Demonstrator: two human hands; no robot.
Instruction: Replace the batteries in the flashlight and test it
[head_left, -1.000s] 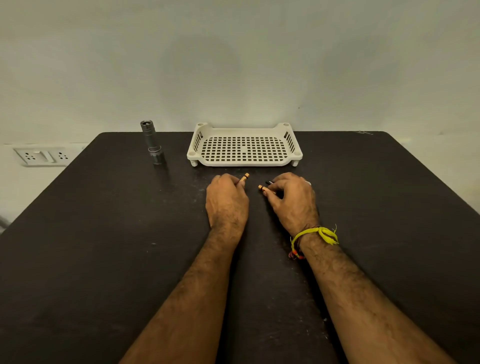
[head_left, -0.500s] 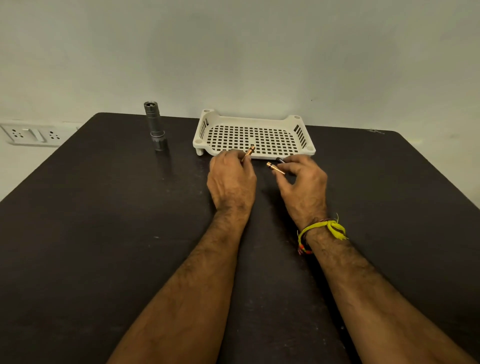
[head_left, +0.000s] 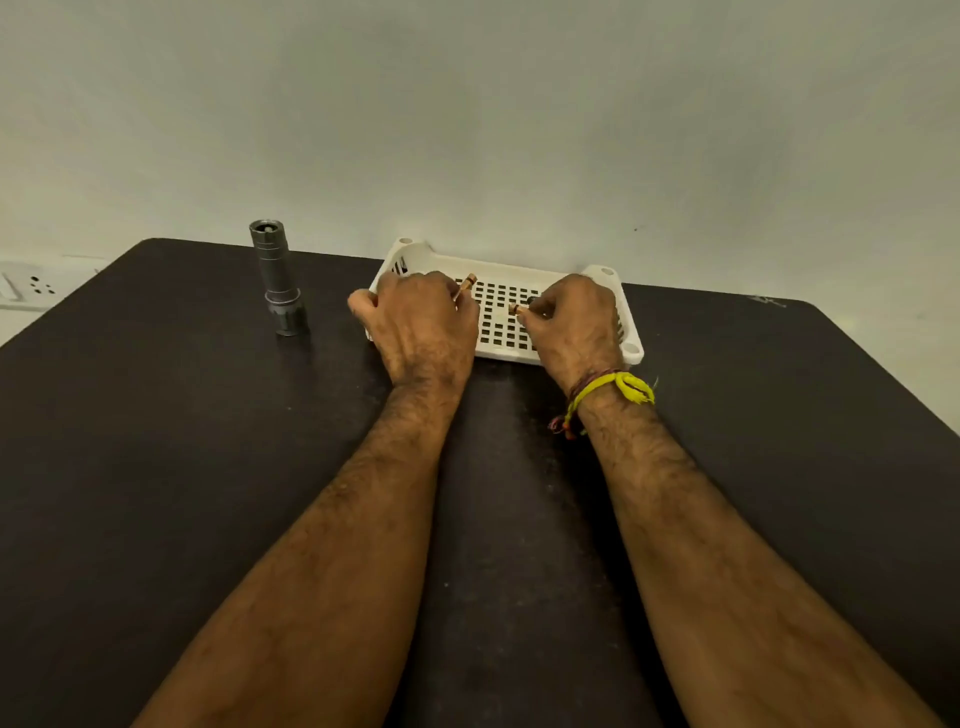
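On a matte black table (head_left: 156, 467) a ribbed metal flashlight (head_left: 278, 278) stands upright, left of the perforated white plastic tray (head_left: 631, 332). Over the tray (knuckles up), the left hand (head_left: 421, 322) pinches one small copper-tipped battery (head_left: 465, 286) and the right hand (head_left: 571, 322) another battery (head_left: 517, 309).

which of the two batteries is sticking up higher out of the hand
The battery in the left hand: its copper-coloured battery angles upward past the knuckles, while the right hand's battery points sideways, low over the white tray.

hands (head_left: 498, 327) hide battery bodies, tray (head_left: 631, 353) floor | wall socket (head_left: 26, 286) cut off
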